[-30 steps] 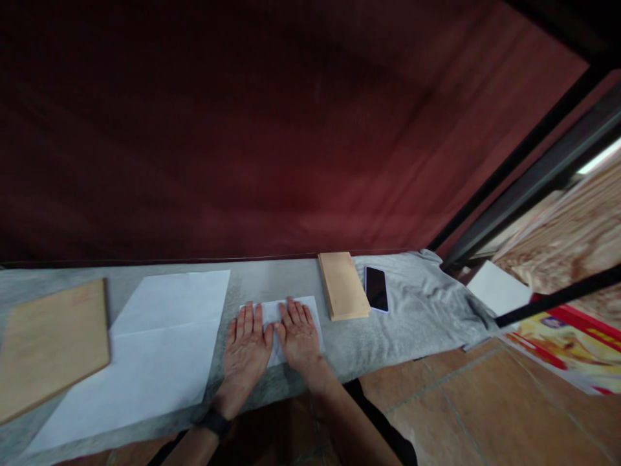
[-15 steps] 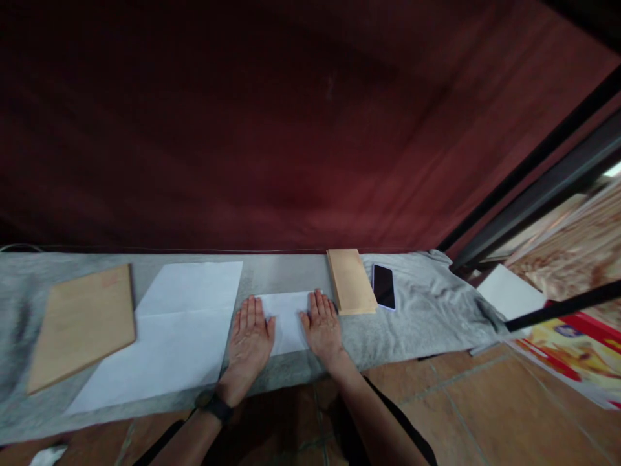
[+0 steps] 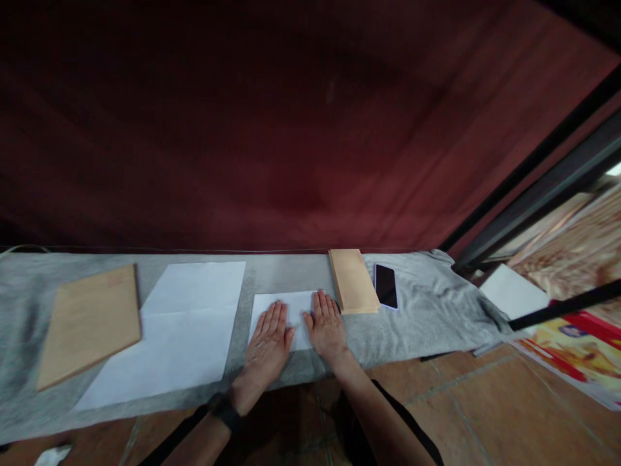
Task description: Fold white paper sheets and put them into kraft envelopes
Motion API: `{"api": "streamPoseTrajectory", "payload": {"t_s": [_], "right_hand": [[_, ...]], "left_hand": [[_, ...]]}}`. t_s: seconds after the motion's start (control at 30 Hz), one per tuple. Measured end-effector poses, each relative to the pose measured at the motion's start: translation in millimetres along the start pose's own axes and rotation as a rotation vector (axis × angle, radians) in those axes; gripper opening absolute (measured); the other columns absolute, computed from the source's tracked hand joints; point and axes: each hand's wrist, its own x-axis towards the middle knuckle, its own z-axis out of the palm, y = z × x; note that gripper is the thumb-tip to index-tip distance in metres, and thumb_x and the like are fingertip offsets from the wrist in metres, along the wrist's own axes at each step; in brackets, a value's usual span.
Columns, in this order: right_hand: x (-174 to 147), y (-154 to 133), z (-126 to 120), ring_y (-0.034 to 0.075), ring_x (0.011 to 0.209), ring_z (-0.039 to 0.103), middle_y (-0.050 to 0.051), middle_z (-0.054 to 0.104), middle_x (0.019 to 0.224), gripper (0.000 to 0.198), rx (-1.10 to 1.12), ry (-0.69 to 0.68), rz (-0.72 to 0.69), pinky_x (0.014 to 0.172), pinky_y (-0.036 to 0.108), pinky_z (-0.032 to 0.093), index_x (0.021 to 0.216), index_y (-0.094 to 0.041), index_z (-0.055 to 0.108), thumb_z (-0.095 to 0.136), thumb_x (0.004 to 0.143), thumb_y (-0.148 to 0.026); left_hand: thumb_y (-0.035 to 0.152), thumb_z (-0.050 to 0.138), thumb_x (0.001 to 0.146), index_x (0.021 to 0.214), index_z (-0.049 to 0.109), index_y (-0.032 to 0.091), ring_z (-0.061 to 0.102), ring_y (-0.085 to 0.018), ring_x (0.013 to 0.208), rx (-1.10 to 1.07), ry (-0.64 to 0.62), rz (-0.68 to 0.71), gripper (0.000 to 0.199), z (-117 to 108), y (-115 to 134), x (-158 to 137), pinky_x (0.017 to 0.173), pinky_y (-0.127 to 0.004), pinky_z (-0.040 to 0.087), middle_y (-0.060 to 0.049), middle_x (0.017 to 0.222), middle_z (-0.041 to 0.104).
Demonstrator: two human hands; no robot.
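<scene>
A small white sheet of paper, perhaps folded, lies on a grey cloth in front of me. My left hand rests flat on its left part, palm down, fingers stretched out and thumb apart. On the right edge of the sheet my right hand also lies flat with fingers extended. Both hands hide parts of the paper. Just beyond my right hand is a stack of tan envelopes. To the left of my left hand lie larger white sheets with a crease across them.
A big tan envelope or board overlaps the white sheets at the far left. A phone lies right of the envelope stack. The grey cloth covers a narrow surface before a dark red curtain. Black poles and a colourful box stand right.
My left hand has slid right across the small sheet, uncovering its left edge. My right hand stays on the right edge. The view has shifted slightly.
</scene>
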Motion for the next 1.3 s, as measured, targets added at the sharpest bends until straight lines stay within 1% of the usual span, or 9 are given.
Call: {"api": "streamPoseTrajectory", "payload": {"t_s": [0.2, 0.4, 0.6, 0.67, 0.8, 0.9, 1.07, 1.2, 1.3], "right_hand": [[-7, 5, 0, 0.029, 0.142, 0.04, 0.02, 0.041, 0.154, 0.061, -0.011, 0.016, -0.018, 0.114, 0.045, 0.035, 0.152, -0.005, 0.036, 0.043, 0.103, -0.039], [-20, 9, -2, 0.029, 0.143, 0.04, 0.018, 0.042, 0.154, 0.06, -0.02, 0.001, -0.006, 0.115, 0.045, 0.034, 0.153, -0.007, 0.036, 0.04, 0.103, -0.04], [-31, 6, -22, 0.03, 0.142, 0.04, 0.018, 0.043, 0.153, 0.056, -0.011, -0.022, -0.027, 0.116, 0.046, 0.032, 0.149, -0.005, 0.042, 0.041, 0.102, -0.037], [-31, -3, -30, 0.028, 0.144, 0.038, 0.016, 0.04, 0.156, 0.055, 0.027, -0.051, -0.075, 0.118, 0.044, 0.031, 0.15, -0.007, 0.041, 0.041, 0.103, -0.036], [-32, -26, -37, 0.023, 0.146, 0.035, 0.007, 0.034, 0.16, 0.055, 0.155, -0.104, -0.25, 0.119, 0.041, 0.031, 0.153, -0.018, 0.037, 0.04, 0.104, -0.04], [-37, -32, -32, 0.022, 0.145, 0.036, 0.008, 0.037, 0.159, 0.056, 0.181, -0.103, -0.293, 0.12, 0.041, 0.03, 0.153, -0.02, 0.037, 0.044, 0.103, -0.044], [-43, -13, -27, 0.025, 0.144, 0.038, 0.013, 0.039, 0.157, 0.06, 0.09, -0.063, -0.217, 0.118, 0.042, 0.032, 0.152, -0.017, 0.039, 0.047, 0.101, -0.047], [-45, 2, -27, 0.027, 0.143, 0.039, 0.015, 0.04, 0.156, 0.061, 0.011, -0.061, -0.135, 0.117, 0.042, 0.032, 0.151, -0.013, 0.041, 0.047, 0.101, -0.046], [-47, 3, -26, 0.029, 0.143, 0.038, 0.018, 0.039, 0.156, 0.062, -0.013, -0.055, -0.128, 0.117, 0.044, 0.031, 0.15, -0.009, 0.042, 0.047, 0.101, -0.046]], "left_hand": [[0.045, 0.031, 0.098, 0.148, 0.04, 0.002, 0.034, -0.03, 0.147, 0.018, 0.015, -0.087, 0.067, -1, -17, -10, 0.119, -0.05, 0.03, -0.022, 0.155, 0.041], [0.049, 0.03, 0.097, 0.147, 0.04, -0.003, 0.034, -0.035, 0.146, 0.066, 0.017, -0.108, 0.073, -5, -25, -19, 0.117, -0.052, 0.031, -0.026, 0.155, 0.037], [0.048, 0.031, 0.097, 0.147, 0.04, -0.003, 0.034, -0.035, 0.146, 0.069, -0.011, -0.121, 0.072, -7, -26, -22, 0.118, -0.051, 0.031, -0.026, 0.156, 0.036], [0.048, 0.031, 0.097, 0.147, 0.04, -0.004, 0.034, -0.035, 0.146, 0.064, -0.014, -0.125, 0.072, -7, -26, -21, 0.118, -0.05, 0.03, -0.026, 0.156, 0.036], [0.047, 0.031, 0.097, 0.147, 0.041, -0.003, 0.032, -0.035, 0.147, 0.059, -0.014, -0.127, 0.071, -7, -25, -20, 0.119, -0.049, 0.028, -0.025, 0.157, 0.035], [0.047, 0.031, 0.096, 0.146, 0.042, -0.002, 0.034, -0.033, 0.146, 0.051, -0.008, -0.119, 0.07, -8, -27, -20, 0.118, -0.049, 0.029, -0.025, 0.155, 0.038], [0.047, 0.036, 0.095, 0.144, 0.046, 0.001, 0.039, -0.034, 0.143, 0.006, 0.006, -0.112, 0.068, -12, -34, -20, 0.115, -0.05, 0.035, -0.024, 0.152, 0.045], [0.042, 0.042, 0.093, 0.145, 0.046, 0.004, 0.046, -0.033, 0.139, -0.126, -0.021, -0.202, 0.064, -21, -39, -23, 0.11, -0.05, 0.043, -0.022, 0.151, 0.046], [0.042, 0.046, 0.091, 0.146, 0.043, 0.005, 0.05, -0.03, 0.136, -0.297, -0.047, -0.301, 0.067, -31, -42, -21, 0.109, -0.044, 0.046, -0.02, 0.15, 0.048]]}}
